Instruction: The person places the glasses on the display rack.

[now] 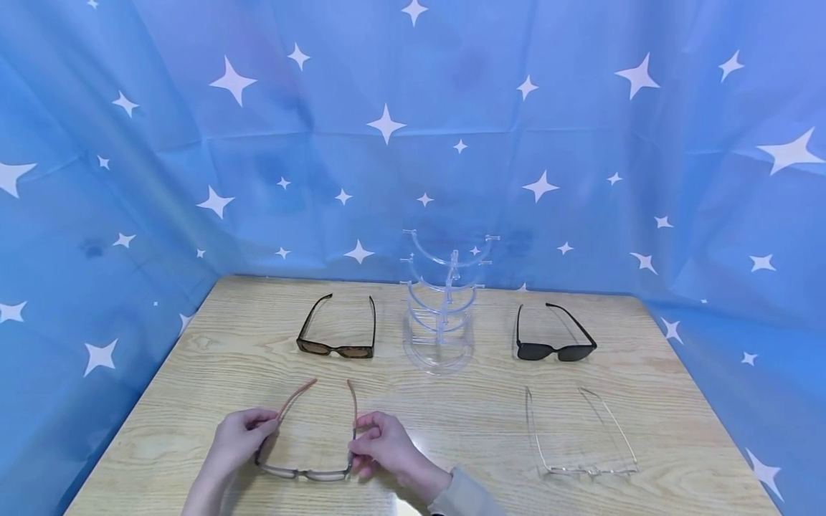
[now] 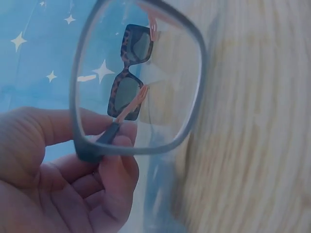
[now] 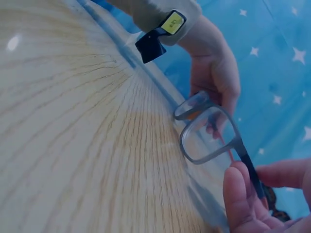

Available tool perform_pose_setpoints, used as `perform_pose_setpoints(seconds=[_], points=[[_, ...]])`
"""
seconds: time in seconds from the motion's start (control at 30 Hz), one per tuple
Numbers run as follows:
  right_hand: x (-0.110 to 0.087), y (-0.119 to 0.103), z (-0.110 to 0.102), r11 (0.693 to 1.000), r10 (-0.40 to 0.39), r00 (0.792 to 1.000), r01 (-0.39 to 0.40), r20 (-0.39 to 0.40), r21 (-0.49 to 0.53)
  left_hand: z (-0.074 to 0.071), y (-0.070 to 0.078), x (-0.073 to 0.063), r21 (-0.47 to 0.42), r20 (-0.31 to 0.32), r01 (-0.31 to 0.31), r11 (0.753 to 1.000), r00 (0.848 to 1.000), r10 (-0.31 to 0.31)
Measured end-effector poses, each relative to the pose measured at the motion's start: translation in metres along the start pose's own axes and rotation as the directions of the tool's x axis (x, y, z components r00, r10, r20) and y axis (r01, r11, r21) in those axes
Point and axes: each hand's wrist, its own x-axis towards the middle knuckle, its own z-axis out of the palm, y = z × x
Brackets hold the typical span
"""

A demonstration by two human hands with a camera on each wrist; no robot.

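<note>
Grey-framed eyeglasses [image 1: 325, 476] with reddish-brown arm tips are at the front left of the table, lenses toward the person and both arms unfolded. My left hand [image 1: 235, 437] pinches one arm between thumb and fingers. On the other side, my right hand [image 1: 390, 448] grips the opposite arm. In the left wrist view a lens rim [image 2: 201, 63] fills the upper middle, with the left hand [image 2: 73, 170] below it. The right wrist view shows the dark arm [image 3: 250, 167] between the right thumb and fingers, the glasses close over the wood.
Tortoiseshell sunglasses [image 1: 335, 350] lie behind the held pair. A clear tiered display stand [image 1: 442, 315] rises at the back middle. Black sunglasses [image 1: 556, 352] lie at back right, thin metal-framed glasses [image 1: 639, 430] at front right. A starry blue cloth [image 1: 452, 86] surrounds the wooden table [image 1: 452, 401].
</note>
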Motion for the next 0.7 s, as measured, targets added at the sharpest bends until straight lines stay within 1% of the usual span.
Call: perform_pose_setpoints(seconds=[0.1, 0.2, 0.27, 0.37, 0.43, 0.47, 0.6, 0.7], points=[[-0.002, -0.002, -0.003, 1.0, 0.006, 1.0, -0.006, 0.009, 0.01, 0.0, -0.001, 0.0, -0.07, 0.039, 0.056, 0.996, 0.998, -0.053], [-0.004, -0.005, -0.009, 1.0, 0.013, 1.0, -0.013, 0.022, 0.02, 0.001, -0.001, -0.001, -0.145, 0.085, 0.106, 0.984, 0.992, -0.094], [-0.006, -0.008, -0.013, 1.0, 0.014, 1.0, -0.014, 0.026, 0.025, 0.002, -0.001, -0.001, -0.204, 0.129, 0.115, 0.972, 0.988, -0.09], [-0.009, -0.012, -0.021, 1.0, 0.005, 0.999, -0.005, 0.038, 0.017, 0.003, -0.001, -0.002, -0.287, 0.206, 0.119, 0.951, 0.977, -0.06], [-0.012, -0.015, -0.027, 1.0, -0.003, 0.999, 0.002, 0.045, 0.018, 0.004, 0.001, -0.002, -0.341, 0.264, 0.118, 0.933, 0.964, -0.025], [-0.013, -0.016, -0.03, 1.0, -0.003, 0.999, 0.002, 0.049, 0.019, 0.004, 0.002, -0.002, -0.361, 0.287, 0.124, 0.924, 0.958, -0.017], [-0.02, -0.023, -0.044, 0.999, 0.012, 0.997, -0.015, 0.072, 0.046, 0.009, 0.008, -0.004, -0.414, 0.351, 0.145, 0.899, 0.936, 0.011], [-0.025, -0.026, -0.054, 0.998, 0.021, 0.996, -0.026, 0.086, 0.06, 0.015, 0.013, -0.006, -0.453, 0.376, 0.154, 0.878, 0.926, 0.032]])
